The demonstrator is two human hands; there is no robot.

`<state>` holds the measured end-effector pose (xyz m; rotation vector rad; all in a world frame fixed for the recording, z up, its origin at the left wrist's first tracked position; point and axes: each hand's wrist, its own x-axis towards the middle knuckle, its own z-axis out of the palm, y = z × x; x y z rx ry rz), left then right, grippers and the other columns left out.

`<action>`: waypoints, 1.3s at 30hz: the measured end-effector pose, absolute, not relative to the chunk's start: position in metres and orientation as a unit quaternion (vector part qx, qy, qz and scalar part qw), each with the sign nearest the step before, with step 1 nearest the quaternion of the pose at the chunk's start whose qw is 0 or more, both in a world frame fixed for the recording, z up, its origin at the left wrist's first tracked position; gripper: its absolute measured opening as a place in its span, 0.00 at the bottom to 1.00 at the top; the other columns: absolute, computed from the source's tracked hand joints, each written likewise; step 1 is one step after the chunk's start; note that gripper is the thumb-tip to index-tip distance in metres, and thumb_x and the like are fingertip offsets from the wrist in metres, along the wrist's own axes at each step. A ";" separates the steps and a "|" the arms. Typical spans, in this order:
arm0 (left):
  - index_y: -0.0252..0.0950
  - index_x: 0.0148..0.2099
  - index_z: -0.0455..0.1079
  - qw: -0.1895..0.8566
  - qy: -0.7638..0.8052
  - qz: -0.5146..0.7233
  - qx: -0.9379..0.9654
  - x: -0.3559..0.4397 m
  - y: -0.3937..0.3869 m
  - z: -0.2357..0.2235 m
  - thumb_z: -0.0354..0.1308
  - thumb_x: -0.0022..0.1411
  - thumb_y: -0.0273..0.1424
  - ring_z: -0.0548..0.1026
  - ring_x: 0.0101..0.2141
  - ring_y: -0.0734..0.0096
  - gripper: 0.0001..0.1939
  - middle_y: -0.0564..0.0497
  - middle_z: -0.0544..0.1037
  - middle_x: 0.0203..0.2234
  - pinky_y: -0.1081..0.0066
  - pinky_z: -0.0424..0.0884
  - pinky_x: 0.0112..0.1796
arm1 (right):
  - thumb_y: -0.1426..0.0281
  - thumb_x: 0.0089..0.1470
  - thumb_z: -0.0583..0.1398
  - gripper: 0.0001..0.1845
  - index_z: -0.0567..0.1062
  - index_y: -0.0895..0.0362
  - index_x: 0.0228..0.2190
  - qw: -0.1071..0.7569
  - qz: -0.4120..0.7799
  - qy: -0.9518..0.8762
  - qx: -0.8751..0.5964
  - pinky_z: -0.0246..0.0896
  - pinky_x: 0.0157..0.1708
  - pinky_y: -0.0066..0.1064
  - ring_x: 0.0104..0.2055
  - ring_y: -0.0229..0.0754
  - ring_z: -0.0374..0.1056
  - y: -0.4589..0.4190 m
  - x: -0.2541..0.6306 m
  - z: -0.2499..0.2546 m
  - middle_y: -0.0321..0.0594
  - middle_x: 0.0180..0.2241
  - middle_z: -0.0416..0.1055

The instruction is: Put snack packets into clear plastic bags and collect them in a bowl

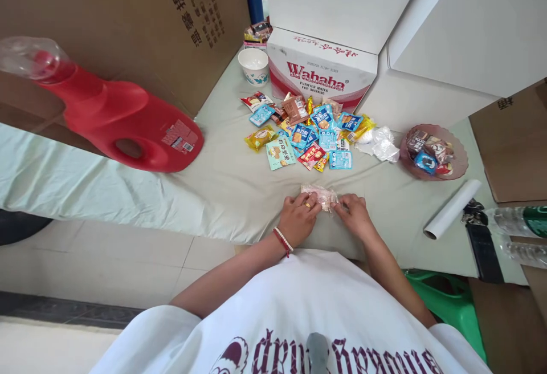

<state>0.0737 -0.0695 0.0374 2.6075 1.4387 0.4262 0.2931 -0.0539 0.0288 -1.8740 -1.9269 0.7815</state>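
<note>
- The packet (325,195) lies near the front edge of the worktop (239,191), its long axis roughly parallel to that edge, the right end angled slightly toward it.
- Left hand (299,218): fingers bent and nearly closed, holding the packet's left part; 1 ring (307,205) shows.
- Right hand (355,214): fingers pinched together on the packet's right end.
- The packet looks pale pink under clear, shiny, crinkled wrap.

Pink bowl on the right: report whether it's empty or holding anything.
Holding things: wrapped items, including a blue packet, lie inside the pink bowl.
</note>
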 end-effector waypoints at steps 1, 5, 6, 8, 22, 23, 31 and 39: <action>0.41 0.49 0.73 0.060 0.477 0.146 0.865 0.074 -0.069 0.036 0.51 0.69 0.27 0.72 0.55 0.58 0.11 0.45 0.75 0.59 0.53 0.65 0.47 | 0.53 0.59 0.57 0.19 0.76 0.55 0.30 0.175 0.288 -0.676 -0.655 0.55 0.57 0.47 0.49 0.51 0.68 -0.054 0.297 0.030 0.45 0.39 0.74; 0.42 0.48 0.74 0.028 0.460 0.182 0.868 0.073 -0.070 0.028 0.53 0.68 0.26 0.66 0.62 0.54 0.11 0.46 0.76 0.57 0.42 0.54 0.62 | 0.50 0.54 0.60 0.20 0.70 0.53 0.26 0.231 0.369 -0.613 -0.660 0.64 0.42 0.38 0.41 0.47 0.70 -0.049 0.308 0.045 0.42 0.35 0.73; 0.42 0.48 0.74 0.022 0.452 0.187 0.872 0.072 -0.071 0.027 0.53 0.68 0.25 0.64 0.64 0.54 0.12 0.45 0.76 0.57 0.40 0.50 0.64 | 0.48 0.54 0.60 0.21 0.68 0.52 0.26 0.232 0.412 -0.585 -0.659 0.64 0.36 0.35 0.35 0.45 0.70 -0.046 0.308 0.050 0.39 0.31 0.72; 0.42 0.49 0.73 0.022 0.435 0.183 0.882 0.070 -0.071 0.026 0.52 0.68 0.24 0.63 0.66 0.56 0.13 0.45 0.76 0.58 0.41 0.48 0.65 | 0.48 0.53 0.62 0.21 0.65 0.51 0.27 0.233 0.476 -0.540 -0.654 0.58 0.25 0.30 0.23 0.40 0.64 -0.039 0.306 0.060 0.32 0.23 0.68; 0.38 0.59 0.69 0.246 0.496 0.299 0.777 0.059 -0.059 0.022 0.52 0.64 0.24 0.69 0.60 0.58 0.22 0.41 0.75 0.56 0.51 0.61 0.62 | 0.76 0.63 0.50 0.15 0.76 0.57 0.40 0.209 0.251 -0.762 -0.559 0.64 0.45 0.36 0.42 0.46 0.68 -0.029 0.218 0.052 0.46 0.38 0.70; 0.37 0.59 0.68 0.259 0.545 0.329 0.726 0.059 -0.058 0.019 0.53 0.65 0.27 0.69 0.59 0.57 0.20 0.41 0.75 0.54 0.53 0.64 0.60 | 0.76 0.63 0.49 0.15 0.75 0.58 0.40 0.211 0.247 -0.768 -0.551 0.64 0.44 0.36 0.41 0.46 0.67 -0.032 0.218 0.049 0.46 0.38 0.69; 0.38 0.38 0.66 0.298 0.673 0.218 0.640 0.074 -0.039 0.029 0.54 0.62 0.28 0.73 0.41 0.56 0.01 0.43 0.75 0.37 0.59 0.69 0.45 | 0.77 0.57 0.55 0.22 0.70 0.62 0.53 0.171 0.215 -0.822 -0.499 0.64 0.49 0.41 0.47 0.51 0.63 -0.052 0.213 0.055 0.51 0.46 0.65; 0.40 0.33 0.62 0.353 0.656 0.225 0.628 0.076 -0.036 0.058 0.56 0.57 0.27 0.73 0.32 0.63 0.04 0.52 0.73 0.27 0.65 0.66 0.37 | 0.65 0.58 0.63 0.32 0.66 0.61 0.61 0.138 0.116 -0.817 -0.548 0.62 0.51 0.53 0.52 0.59 0.59 -0.076 0.213 0.048 0.58 0.54 0.64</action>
